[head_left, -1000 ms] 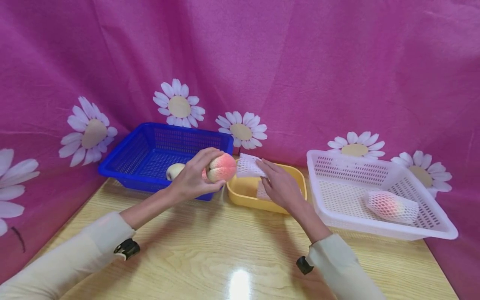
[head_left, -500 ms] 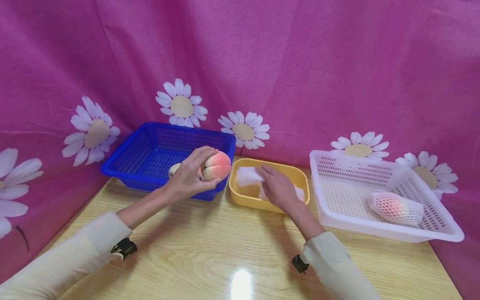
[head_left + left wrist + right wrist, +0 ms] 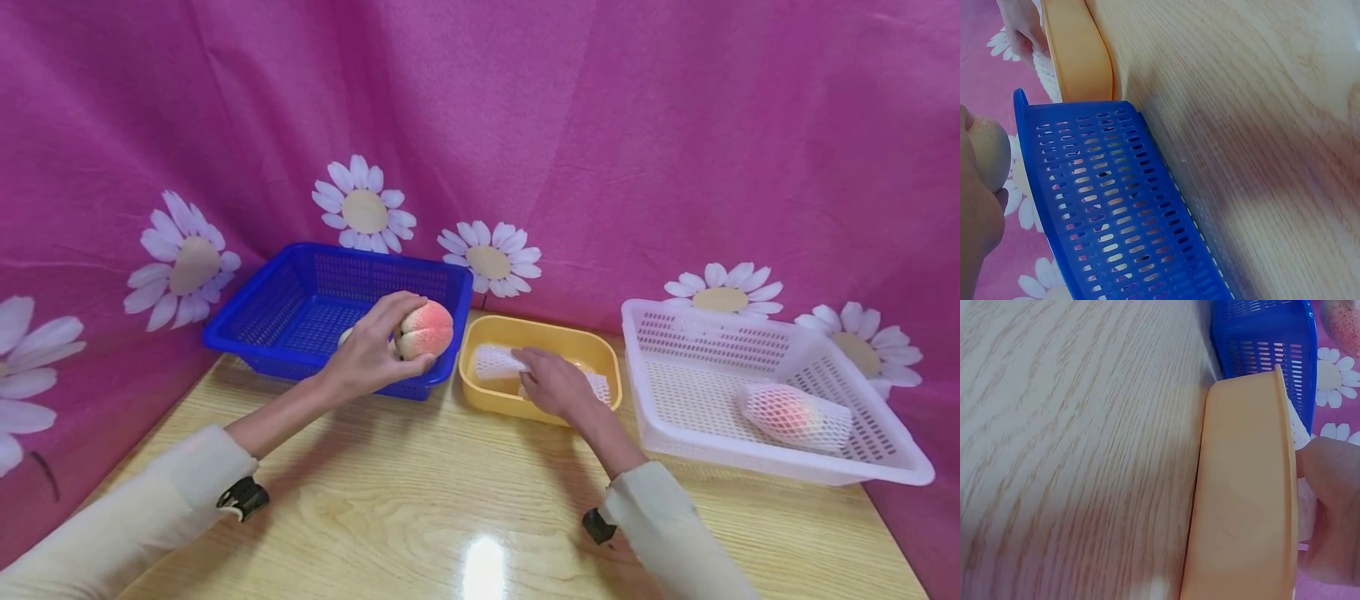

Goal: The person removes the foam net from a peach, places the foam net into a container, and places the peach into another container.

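My left hand point(image 3: 369, 343) grips a pink and cream peach point(image 3: 426, 330) above the right front rim of the blue basket point(image 3: 258, 360). In the left wrist view the same peach point(image 3: 990, 153) shows partly at the left edge. My right hand point(image 3: 557, 385) reaches into the yellow bin point(image 3: 491, 402) and pinches a white foam net sleeve point(image 3: 497, 363) by its right end. More foam netting point(image 3: 597, 387) lies in the bin, partly hidden under that hand. From the right wrist, the hand point(image 3: 1335, 506) is seen behind the bin's wall.
On the right stands a white basket point(image 3: 660, 433) holding a peach in a foam net point(image 3: 797, 417). A pale fruit point(image 3: 344, 337) in the blue basket is mostly hidden by the left hand. The wooden table point(image 3: 420, 500) runs up to a pink daisy-print cloth point(image 3: 585, 150).
The right hand has lowered the foam net sleeve from above the yellow bin's rim down into it. The left hand has shifted slightly left with the peach.
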The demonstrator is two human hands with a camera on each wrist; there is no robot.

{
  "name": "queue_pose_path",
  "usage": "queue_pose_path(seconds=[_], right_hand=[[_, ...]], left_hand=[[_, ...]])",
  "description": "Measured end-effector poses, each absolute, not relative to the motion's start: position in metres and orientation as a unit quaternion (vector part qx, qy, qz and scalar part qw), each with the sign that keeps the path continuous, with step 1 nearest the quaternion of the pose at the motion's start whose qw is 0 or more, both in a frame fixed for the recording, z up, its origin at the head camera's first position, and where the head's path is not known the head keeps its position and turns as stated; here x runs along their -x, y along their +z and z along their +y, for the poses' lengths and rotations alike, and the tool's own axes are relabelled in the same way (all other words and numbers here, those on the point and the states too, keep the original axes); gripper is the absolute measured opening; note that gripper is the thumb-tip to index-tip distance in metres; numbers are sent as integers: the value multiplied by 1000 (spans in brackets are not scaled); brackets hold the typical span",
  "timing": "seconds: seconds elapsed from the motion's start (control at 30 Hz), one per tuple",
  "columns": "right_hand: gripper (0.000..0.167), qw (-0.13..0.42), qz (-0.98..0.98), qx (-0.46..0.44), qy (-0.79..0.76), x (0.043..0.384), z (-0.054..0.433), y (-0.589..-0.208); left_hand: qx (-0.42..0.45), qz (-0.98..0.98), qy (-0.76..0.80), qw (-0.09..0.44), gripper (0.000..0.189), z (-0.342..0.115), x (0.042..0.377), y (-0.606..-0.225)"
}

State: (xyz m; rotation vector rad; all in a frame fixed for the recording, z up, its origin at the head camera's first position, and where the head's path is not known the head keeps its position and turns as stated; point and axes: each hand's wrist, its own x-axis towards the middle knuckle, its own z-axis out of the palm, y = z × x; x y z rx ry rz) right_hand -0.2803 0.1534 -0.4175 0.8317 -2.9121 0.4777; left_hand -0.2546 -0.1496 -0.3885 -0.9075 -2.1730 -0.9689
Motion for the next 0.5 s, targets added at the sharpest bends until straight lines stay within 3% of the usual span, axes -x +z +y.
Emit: queue_pose_path(seconds=[0.3, 0.5], right_hand=[[56, -52, -962, -216, 157, 282, 153, -420], [50, -53, -958, -230, 163, 285, 153, -423]], left_hand=[[322, -829, -362, 278, 71, -154, 254, -389], [329, -830, -355, 276, 67, -159, 257, -390]])
